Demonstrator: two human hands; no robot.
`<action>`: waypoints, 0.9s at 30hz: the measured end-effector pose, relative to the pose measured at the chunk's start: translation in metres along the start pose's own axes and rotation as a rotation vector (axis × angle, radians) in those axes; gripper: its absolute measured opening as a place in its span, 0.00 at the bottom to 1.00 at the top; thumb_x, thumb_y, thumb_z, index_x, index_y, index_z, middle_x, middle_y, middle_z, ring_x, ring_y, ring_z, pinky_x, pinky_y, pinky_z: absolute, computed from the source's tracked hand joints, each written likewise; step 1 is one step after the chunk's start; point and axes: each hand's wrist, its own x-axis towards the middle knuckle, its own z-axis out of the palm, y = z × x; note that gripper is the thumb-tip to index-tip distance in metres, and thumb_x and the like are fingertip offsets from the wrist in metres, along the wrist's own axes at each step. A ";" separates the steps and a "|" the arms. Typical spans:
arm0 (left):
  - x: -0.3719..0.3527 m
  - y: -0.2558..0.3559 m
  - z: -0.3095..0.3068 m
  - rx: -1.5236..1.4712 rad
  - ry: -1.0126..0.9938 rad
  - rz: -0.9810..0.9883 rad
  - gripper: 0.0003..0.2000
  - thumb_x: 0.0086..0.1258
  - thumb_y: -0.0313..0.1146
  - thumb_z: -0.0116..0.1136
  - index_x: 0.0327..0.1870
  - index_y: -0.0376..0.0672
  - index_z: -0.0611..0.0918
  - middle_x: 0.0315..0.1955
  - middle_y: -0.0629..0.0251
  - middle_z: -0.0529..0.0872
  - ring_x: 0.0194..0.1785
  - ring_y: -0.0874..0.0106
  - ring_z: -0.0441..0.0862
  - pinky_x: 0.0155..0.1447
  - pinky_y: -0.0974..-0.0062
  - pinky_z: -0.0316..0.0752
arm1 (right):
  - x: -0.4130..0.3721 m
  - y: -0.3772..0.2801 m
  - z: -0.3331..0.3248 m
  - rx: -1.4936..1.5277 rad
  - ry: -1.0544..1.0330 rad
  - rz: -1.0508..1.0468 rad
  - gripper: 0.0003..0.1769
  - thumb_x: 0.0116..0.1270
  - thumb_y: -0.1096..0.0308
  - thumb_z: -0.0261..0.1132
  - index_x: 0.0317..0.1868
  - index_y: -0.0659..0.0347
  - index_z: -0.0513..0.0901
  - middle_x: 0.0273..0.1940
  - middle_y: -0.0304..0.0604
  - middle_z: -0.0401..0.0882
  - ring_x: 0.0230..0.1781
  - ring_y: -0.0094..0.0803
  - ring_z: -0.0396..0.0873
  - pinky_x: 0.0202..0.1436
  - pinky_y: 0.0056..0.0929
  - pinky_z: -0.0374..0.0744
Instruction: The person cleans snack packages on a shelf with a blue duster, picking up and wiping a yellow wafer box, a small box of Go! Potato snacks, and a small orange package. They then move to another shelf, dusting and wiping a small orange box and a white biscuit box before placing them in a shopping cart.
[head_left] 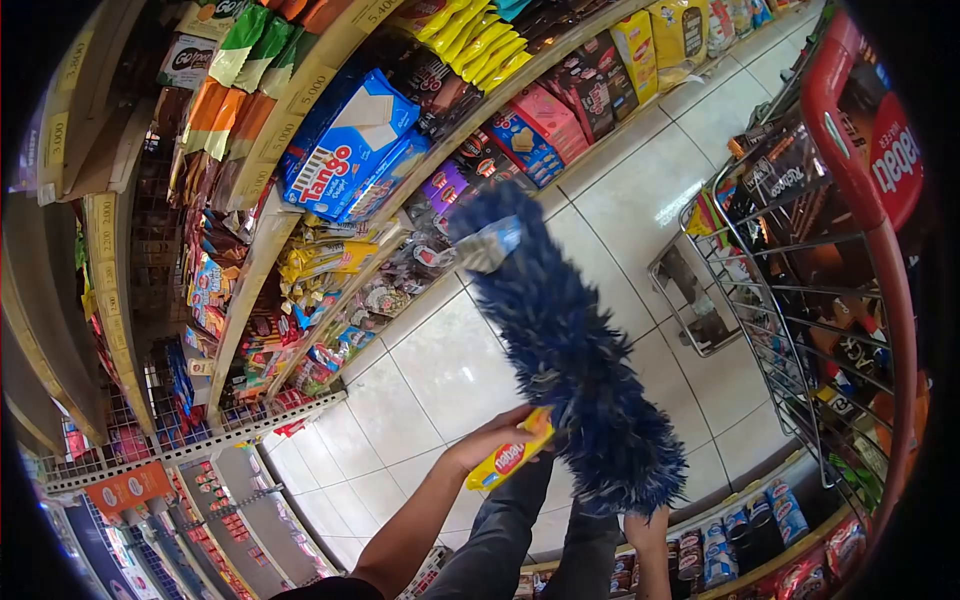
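Observation:
My left hand [497, 438] is closed around a yellow Nabati wafer packet [508, 455], held tilted above my legs. A big fluffy dark-blue duster [575, 350] reaches up from my right side toward the shelf, blurred in part. At its lower end is my right hand [648, 527], gripping it with the fingers mostly hidden by the fluff. Near the duster's far end shows a grey and light-blue patch [490, 245] that I cannot make out. Beyond that tip, blue Tango wafer packs [350, 150] stand on the shelf.
Snack shelves with price strips [285, 125] curve along the left. A red-rimmed wire cart [815, 300] full of packets stands at the right. Pale floor tiles [415, 385] lie between them. More packets [720, 550] line a low shelf at the bottom right.

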 end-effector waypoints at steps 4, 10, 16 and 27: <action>-0.002 0.004 0.018 0.426 -0.037 0.124 0.38 0.60 0.37 0.59 0.70 0.40 0.53 0.59 0.56 0.68 0.55 0.66 0.75 0.55 0.73 0.71 | 0.002 0.017 -0.004 -0.132 -0.030 0.033 0.16 0.51 0.68 0.57 0.41 0.65 0.79 0.40 0.54 0.80 0.43 0.55 0.75 0.49 0.41 0.72; 0.006 0.008 0.028 0.292 0.002 0.148 0.37 0.61 0.35 0.55 0.71 0.43 0.53 0.61 0.58 0.67 0.55 0.70 0.74 0.57 0.79 0.68 | -0.012 0.023 -0.009 0.199 0.216 0.384 0.15 0.53 0.74 0.57 0.42 0.70 0.75 0.39 0.53 0.78 0.43 0.45 0.75 0.51 0.34 0.70; -0.026 -0.005 0.056 0.673 0.123 0.157 0.39 0.59 0.45 0.59 0.68 0.36 0.57 0.62 0.53 0.65 0.60 0.68 0.68 0.60 0.76 0.64 | -0.035 -0.011 -0.033 0.174 0.021 0.199 0.15 0.53 0.75 0.55 0.43 0.69 0.76 0.39 0.52 0.78 0.41 0.40 0.76 0.49 0.33 0.72; -0.167 0.041 0.136 0.682 -0.022 0.343 0.39 0.61 0.53 0.56 0.67 0.38 0.59 0.62 0.54 0.66 0.64 0.66 0.63 0.65 0.75 0.56 | -0.093 -0.094 -0.149 -0.360 0.053 -0.143 0.18 0.48 0.68 0.55 0.42 0.61 0.79 0.41 0.54 0.79 0.45 0.57 0.73 0.51 0.45 0.71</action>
